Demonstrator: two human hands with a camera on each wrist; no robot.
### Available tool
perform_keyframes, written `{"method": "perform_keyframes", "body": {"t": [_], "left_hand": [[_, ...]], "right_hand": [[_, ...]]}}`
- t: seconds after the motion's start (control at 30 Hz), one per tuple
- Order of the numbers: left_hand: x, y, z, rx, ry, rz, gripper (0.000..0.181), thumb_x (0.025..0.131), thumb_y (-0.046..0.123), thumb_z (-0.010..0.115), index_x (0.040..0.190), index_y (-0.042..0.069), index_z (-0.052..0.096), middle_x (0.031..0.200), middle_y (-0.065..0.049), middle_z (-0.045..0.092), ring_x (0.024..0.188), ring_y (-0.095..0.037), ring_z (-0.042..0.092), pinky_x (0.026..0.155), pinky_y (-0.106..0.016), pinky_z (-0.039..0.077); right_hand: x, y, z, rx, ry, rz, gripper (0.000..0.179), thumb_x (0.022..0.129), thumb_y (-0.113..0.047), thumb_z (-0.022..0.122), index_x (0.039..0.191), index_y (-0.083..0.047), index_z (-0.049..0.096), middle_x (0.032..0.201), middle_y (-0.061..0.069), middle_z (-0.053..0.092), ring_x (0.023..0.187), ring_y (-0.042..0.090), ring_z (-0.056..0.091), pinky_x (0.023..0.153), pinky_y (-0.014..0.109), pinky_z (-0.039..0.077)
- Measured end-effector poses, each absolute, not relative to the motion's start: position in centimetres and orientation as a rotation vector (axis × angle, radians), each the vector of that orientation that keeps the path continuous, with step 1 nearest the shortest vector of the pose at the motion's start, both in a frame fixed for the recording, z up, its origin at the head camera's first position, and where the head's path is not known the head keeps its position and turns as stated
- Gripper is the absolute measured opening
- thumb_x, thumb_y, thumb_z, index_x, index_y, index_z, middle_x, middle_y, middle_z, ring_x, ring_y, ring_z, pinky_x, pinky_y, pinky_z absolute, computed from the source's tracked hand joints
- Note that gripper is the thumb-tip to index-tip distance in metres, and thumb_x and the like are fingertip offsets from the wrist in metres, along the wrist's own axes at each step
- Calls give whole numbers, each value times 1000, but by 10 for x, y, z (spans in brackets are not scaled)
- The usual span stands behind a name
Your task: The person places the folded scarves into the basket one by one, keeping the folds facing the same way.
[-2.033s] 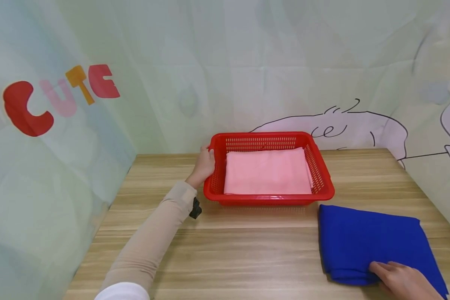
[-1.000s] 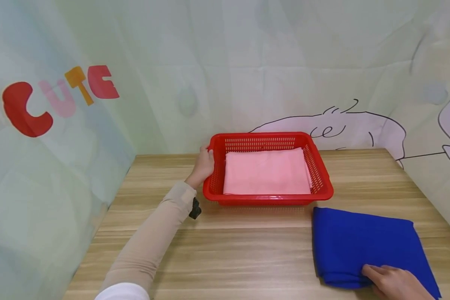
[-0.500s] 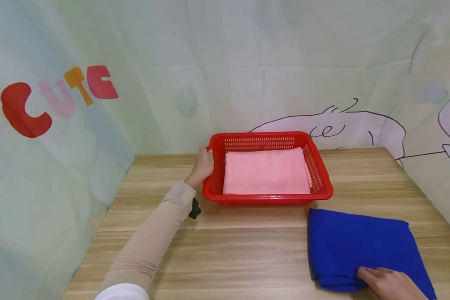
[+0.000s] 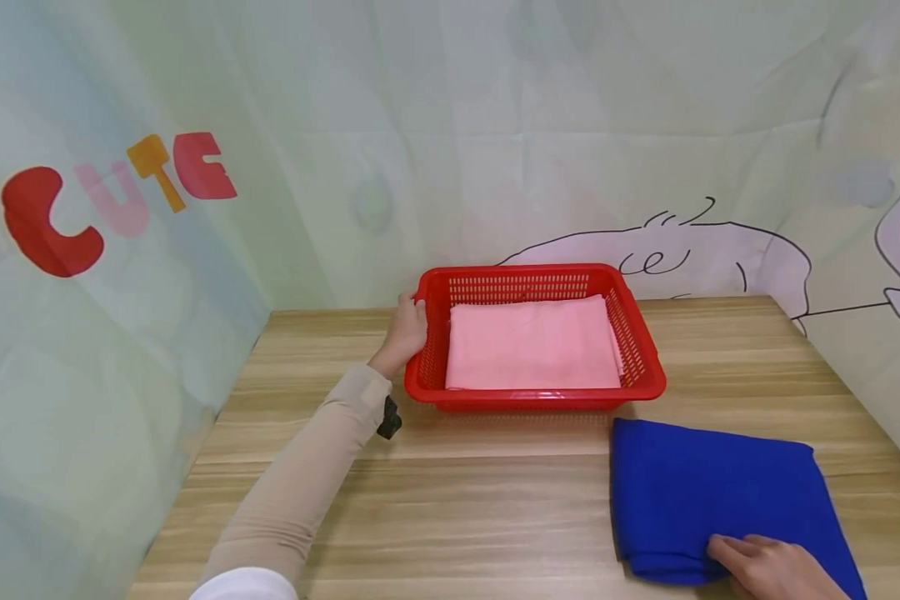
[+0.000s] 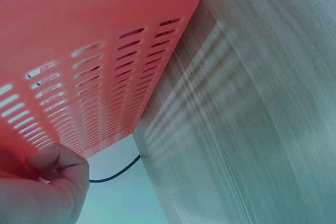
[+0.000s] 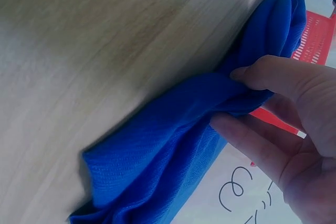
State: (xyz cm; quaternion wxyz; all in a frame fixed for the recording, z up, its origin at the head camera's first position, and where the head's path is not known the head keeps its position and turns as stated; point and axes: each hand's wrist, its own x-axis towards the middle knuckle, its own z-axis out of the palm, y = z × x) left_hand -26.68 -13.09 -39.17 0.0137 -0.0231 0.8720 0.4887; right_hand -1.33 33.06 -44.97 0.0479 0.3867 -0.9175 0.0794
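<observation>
In the head view my left hand (image 4: 407, 333) grips the left rim of a red slotted plastic basket (image 4: 532, 401). A folded pink cloth (image 4: 534, 346) lies flat inside it. The left wrist view shows the curled fingers of that hand (image 5: 55, 187) at the rim of the basket (image 5: 105, 3). At the lower right, my right hand (image 4: 776, 571) pinches the near edge of a folded blue cloth (image 4: 708, 487). In the right wrist view, thumb and fingers of this hand (image 6: 299, 114) hold the layered edge of the blue cloth (image 6: 173, 111) close over the table.
The wood-grain table (image 4: 457, 508) runs back to a printed fabric backdrop (image 4: 390, 150). Side curtains, one lettered CUTE (image 4: 56, 225), flank it. A small black object (image 4: 390, 418) is at my left wrist. A dark cable (image 5: 116, 175) shows beyond the basket in the left wrist view.
My right hand and the blue cloth have shifted left and slightly toward me, with the pinch kept. The left hand, basket and pink cloth have stayed in place.
</observation>
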Motion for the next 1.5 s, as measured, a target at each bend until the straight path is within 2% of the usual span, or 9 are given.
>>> {"method": "perform_keyframes", "body": {"t": [0.4,0.77,1.5], "left_hand": [[-268,-130,-393,-102,2676,1558,46,111,20,32,150,-3,21,125,-25,51,104,-37,62,83,-48,59],[-268,-130,-394,-101,2702,1538,46,111,20,32,149,-4,22,124,-26,51,104,-37,62,84,-48,58],[-270,-131,-394,-109,2709,1525,48,111,22,30,150,-4,21,125,-27,51,103,-37,63,81,-47,59]], "right_hand": [[-16,328,-453,1254,-2679,251,38,58,0,78,82,-18,54,69,-18,44,57,-5,27,45,16,22],[-17,318,-454,1269,-2615,285,41,55,1,75,81,-20,50,68,-21,33,58,-5,23,46,14,18],[-17,303,-450,1312,-2629,321,41,59,2,76,79,-20,49,70,-21,28,57,-5,21,48,12,17]]}}
